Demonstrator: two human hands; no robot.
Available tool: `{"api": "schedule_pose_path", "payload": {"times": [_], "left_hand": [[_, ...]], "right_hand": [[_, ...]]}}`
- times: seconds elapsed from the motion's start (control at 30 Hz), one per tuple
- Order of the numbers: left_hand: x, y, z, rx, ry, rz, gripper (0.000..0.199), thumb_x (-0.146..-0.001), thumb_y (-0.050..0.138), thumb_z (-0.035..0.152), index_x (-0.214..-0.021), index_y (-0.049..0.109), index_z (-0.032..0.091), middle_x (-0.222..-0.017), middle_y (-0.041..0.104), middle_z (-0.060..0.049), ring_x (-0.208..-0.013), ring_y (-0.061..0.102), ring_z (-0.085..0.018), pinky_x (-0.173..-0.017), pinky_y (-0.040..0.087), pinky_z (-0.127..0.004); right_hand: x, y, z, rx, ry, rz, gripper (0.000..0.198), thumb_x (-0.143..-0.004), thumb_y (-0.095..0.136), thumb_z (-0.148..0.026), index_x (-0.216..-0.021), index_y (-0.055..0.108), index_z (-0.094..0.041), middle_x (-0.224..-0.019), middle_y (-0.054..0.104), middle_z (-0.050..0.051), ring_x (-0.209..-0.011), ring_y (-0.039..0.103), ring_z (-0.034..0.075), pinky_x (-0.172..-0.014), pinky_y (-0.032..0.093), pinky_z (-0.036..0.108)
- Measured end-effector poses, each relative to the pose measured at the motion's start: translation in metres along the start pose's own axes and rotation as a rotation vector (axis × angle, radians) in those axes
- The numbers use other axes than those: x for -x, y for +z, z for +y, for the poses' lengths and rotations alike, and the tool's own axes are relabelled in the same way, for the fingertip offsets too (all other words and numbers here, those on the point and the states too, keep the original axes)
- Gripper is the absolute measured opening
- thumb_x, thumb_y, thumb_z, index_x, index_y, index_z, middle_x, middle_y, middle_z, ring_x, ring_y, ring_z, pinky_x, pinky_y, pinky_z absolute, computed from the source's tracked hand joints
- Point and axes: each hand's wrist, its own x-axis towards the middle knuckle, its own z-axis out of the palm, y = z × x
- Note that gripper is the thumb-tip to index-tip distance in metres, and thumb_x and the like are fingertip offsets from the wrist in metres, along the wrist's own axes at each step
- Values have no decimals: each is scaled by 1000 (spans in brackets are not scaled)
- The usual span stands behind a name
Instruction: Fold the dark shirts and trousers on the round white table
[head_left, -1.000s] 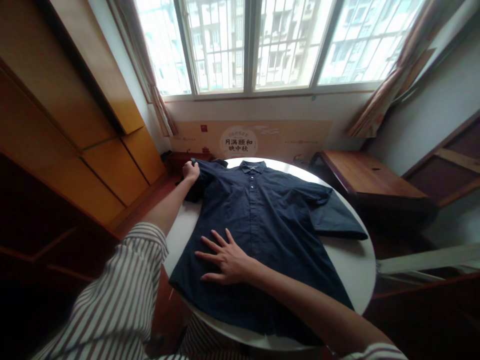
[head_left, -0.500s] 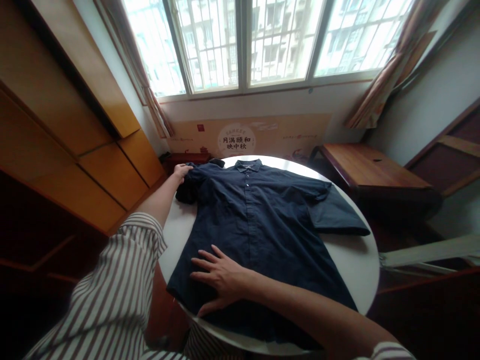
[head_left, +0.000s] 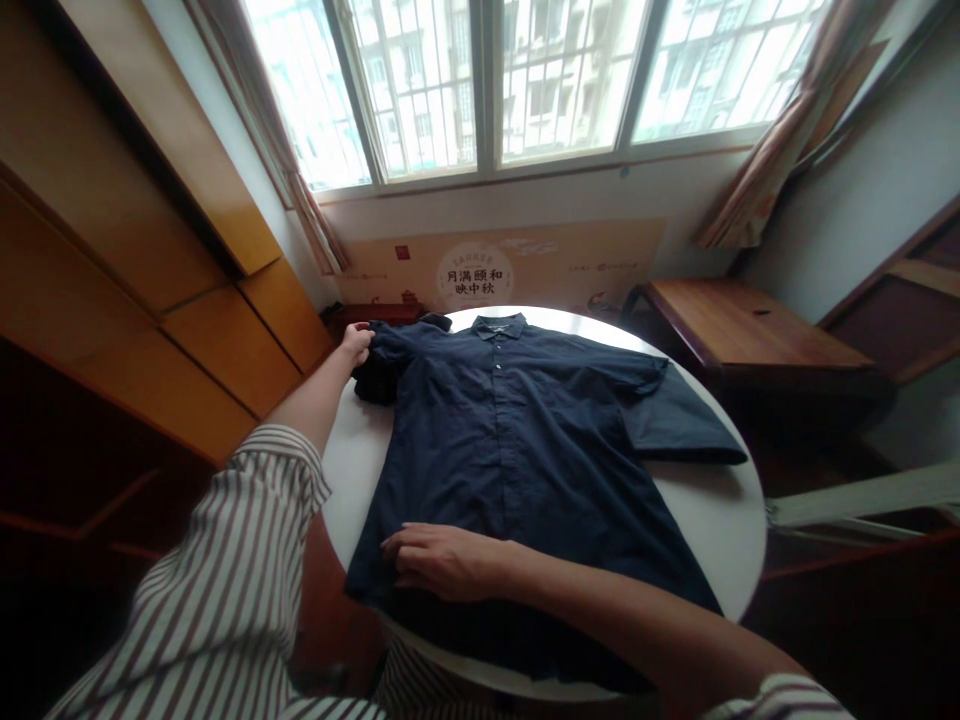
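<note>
in the head view, a navy button-front shirt (head_left: 517, 430) lies face up across a round white table (head_left: 727, 540), its collar (head_left: 500, 327) toward the window (head_left: 559, 90) and its hem toward the person. the near left corner of the hem reaches past the table's rim. the sleeve on the right (head_left: 686, 420) is bent back on itself, its lower part lying flat on the tabletop.

the cloth looks thin, light and soft, so it should crease easily and drag along if pulled from one point only; nothing about it seems fragile. the firmer places to take hold would be the shoulder seams, the sleeve ends and the hem corners, while the collar looks stiffer than the rest.

the left arm stretches forward, nearly straight, and the left hand (head_left: 358, 342) pinches the edge of the left-side sleeve between thumb and fingers, just above a black bundle (head_left: 375, 385). the right forearm crosses low over the shirt from the right; the right hand (head_left: 454, 562) is palm down above the lower left front, fingers together and bent. whether they grip any cloth i cannot tell.
</note>
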Motion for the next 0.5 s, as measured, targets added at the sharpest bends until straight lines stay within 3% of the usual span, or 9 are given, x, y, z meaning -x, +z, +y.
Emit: {"api": "schedule_pose_path", "payload": {"times": [0.17,0.3,0.37,0.43,0.5], "left_hand": [[8,-7,5,-102,31,54,32,-69,56,-3,-92,50,19,-96,58,-9,-100,61,-23,-88,53,-38],[33,8,17,-209,186,93,34,-67,60,-3,-92,53,19,-116,55,-14,-126,46,-31,-110,37,-46],[61,30,20,-312,431,-14,30,-72,60,0,-95,56,18,-120,55,-13,-129,44,-31,-114,32,-44],[100,58,14,-424,734,-249,23,-80,56,5,-100,59,17,-116,58,-13,-124,50,-29,-113,35,-41],[143,84,-1,-478,926,-517,23,-88,49,12,-108,62,16,-116,61,-13,-119,55,-25,-111,37,-38]], "right_hand": [[3,2,0,-39,-56,-102,16,-101,48,-24,-102,59,-13,-126,65,11,-125,54,14,-117,29,30],[3,-2,-2,-63,-49,-48,20,-101,49,-32,-100,60,-15,-128,65,11,-128,53,16,-116,31,33],[2,-4,-3,-81,-29,7,22,-100,49,-35,-101,60,-15,-126,65,12,-126,54,17,-113,36,33],[1,-6,-3,-108,15,56,22,-101,47,-33,-103,60,-15,-124,66,12,-124,56,17,-108,41,30],[1,-6,-2,-131,55,75,21,-100,46,-31,-105,60,-16,-125,66,12,-123,57,17,-105,43,28]]}}
